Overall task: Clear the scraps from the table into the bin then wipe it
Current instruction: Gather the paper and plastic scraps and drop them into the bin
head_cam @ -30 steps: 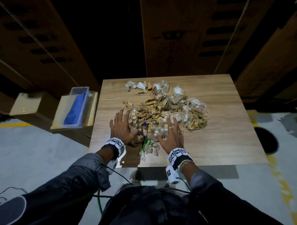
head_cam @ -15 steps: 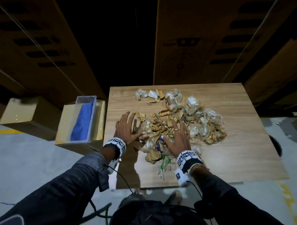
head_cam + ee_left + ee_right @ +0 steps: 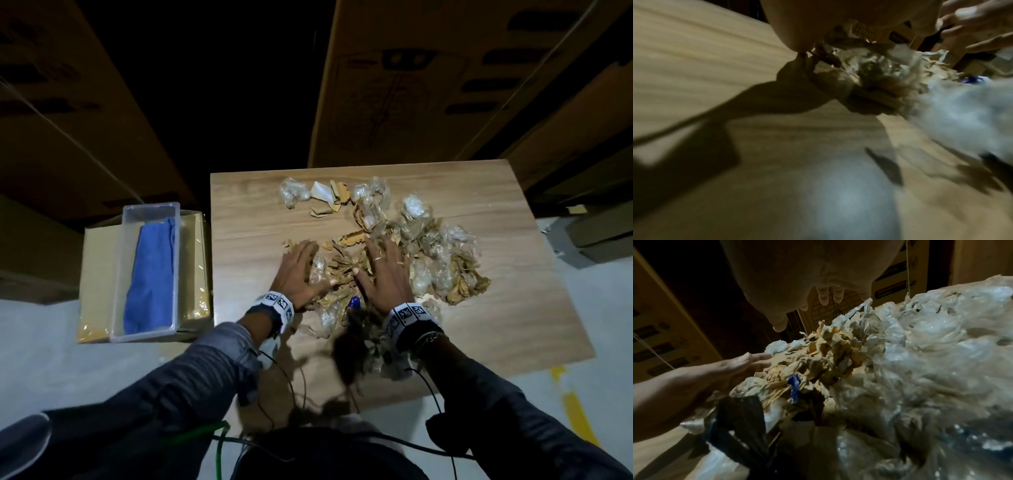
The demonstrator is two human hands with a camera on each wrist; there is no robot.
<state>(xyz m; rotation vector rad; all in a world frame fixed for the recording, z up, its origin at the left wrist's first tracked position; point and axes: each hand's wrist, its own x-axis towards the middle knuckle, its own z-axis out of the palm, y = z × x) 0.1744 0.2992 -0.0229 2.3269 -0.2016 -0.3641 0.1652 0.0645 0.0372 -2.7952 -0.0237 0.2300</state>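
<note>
Two hands are laid flat, fingers spread and straight, on a heap of scraps (image 3: 404,253) at the middle of the wooden tabletop (image 3: 534,308). The left hand (image 3: 296,274) is pressed onto the heap's left edge; the right hand (image 3: 385,274) is pressed onto its middle, with rings seen on two fingers. Nothing is grasped by either hand. The scraps are made up of torn brown card, crumpled clear plastic and one small blue piece (image 3: 794,389). A smaller cluster (image 3: 318,197) is left near the far edge, apart from the main heap. Black-and-white square marker patterns are printed on both wristbands; no words can be read there. Dark printing is seen on the large cardboard boxes (image 3: 428,85) behind the tabletop, but it is too dim to be read. A blue cloth (image 3: 150,270) is kept in a clear plastic tray (image 3: 118,274) on a box just left of the tabletop.
</note>
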